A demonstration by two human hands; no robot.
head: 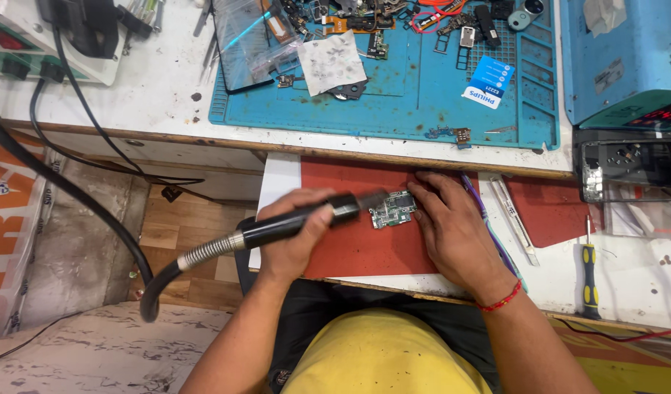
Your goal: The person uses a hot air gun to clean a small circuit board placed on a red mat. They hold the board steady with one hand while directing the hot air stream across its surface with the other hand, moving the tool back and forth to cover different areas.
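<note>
Yellow fabric [383, 350] over the person's lap filled the lower edge of the view, with both forearms reaching forward above it. The left hand [295, 233] was clenched around a black hot-air handpiece [299, 222], whose metal nozzle [373, 200] pointed rightward at a small green circuit board [392, 209]. A ribbed metal collar joined the handpiece to a thick black hose [73, 193] that curved down and away to the left. The right hand [452, 226], with a red thread bracelet [502, 298] at its wrist, lay flat with its fingertips pressed against the right edge of the circuit board; it grasped nothing that could be seen. The circuit board rested on a red mat [350, 248] on a pull-out shelf just below the bench [160, 95]. Beside the right hand lay a purple tool [489, 226] and a pair of metal tweezers [514, 222]; farther right lay a yellow-and-black screwdriver [589, 281]. On the bench above, a blue work mat [423, 95] carried scattered phone parts, a stained white wipe [334, 62] and a blue-and-white card [487, 80]. A blue machine [620, 58] stood at the right, a white unit [51, 44] at the left.
</note>
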